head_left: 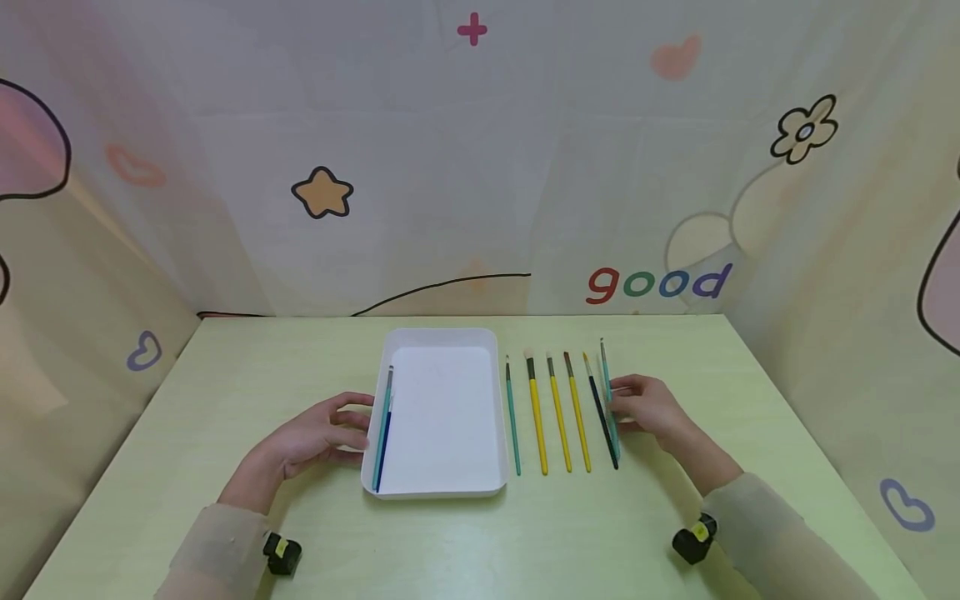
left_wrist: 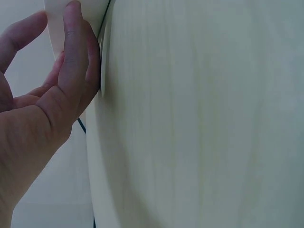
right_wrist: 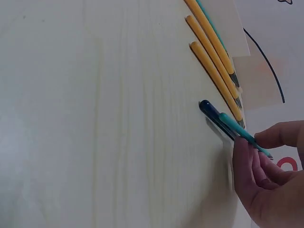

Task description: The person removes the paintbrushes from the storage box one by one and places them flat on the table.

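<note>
A teal paintbrush (head_left: 605,372) is pinched between the thumb and fingers of my right hand (head_left: 651,407), bristles pointing away from me. Its handle end overlaps a dark navy paintbrush (head_left: 597,404) in the head view; the right wrist view has the teal handle (right_wrist: 233,124) close over the navy one (right_wrist: 207,108). At the left side of a white tray (head_left: 442,337), my left hand (head_left: 318,433) rests its relaxed fingertips against the rim. Inside, along the tray's left wall, lie another teal paintbrush (head_left: 381,417) and a blue paintbrush (head_left: 385,440).
Between tray and right hand, several brushes lie side by side: a thin teal one (head_left: 512,417), then three yellow-handled ones (head_left: 537,417), bristles toward the back. They lie on a pale wood-grain table (head_left: 480,550). A printed cloth (head_left: 420,167) hangs behind the table's back edge.
</note>
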### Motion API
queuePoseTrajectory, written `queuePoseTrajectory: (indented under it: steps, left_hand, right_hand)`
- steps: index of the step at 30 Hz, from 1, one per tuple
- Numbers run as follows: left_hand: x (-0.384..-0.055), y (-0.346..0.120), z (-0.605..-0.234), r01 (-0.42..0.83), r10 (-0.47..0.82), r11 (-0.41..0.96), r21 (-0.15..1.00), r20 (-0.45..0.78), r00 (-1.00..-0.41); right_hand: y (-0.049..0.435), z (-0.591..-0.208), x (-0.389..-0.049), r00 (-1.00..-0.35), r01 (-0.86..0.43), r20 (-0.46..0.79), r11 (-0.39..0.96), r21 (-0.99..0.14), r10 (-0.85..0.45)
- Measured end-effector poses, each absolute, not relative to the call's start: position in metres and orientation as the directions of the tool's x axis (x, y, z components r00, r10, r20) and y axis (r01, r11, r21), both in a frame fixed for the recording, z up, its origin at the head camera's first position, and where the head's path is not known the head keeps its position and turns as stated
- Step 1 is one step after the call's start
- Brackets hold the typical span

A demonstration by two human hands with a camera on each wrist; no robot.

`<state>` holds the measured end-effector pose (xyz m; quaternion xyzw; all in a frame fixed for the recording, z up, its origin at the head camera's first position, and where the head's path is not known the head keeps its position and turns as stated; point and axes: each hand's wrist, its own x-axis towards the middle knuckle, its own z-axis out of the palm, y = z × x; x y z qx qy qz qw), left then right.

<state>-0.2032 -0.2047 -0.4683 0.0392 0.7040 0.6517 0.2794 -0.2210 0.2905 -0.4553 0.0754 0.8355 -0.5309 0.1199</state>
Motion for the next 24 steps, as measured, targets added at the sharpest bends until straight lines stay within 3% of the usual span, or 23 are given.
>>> queuePoseTrajectory:
  steps: [24]
  left_hand:
    - [-0.202,-0.203,-0.465,-0.310,0.410,0.159,0.937,-0.348,-0.843]
  right_hand:
    - [0.295,-0.467,-0.218,-0.992,0.119,-0.116,0.659,-0.743,0.047]
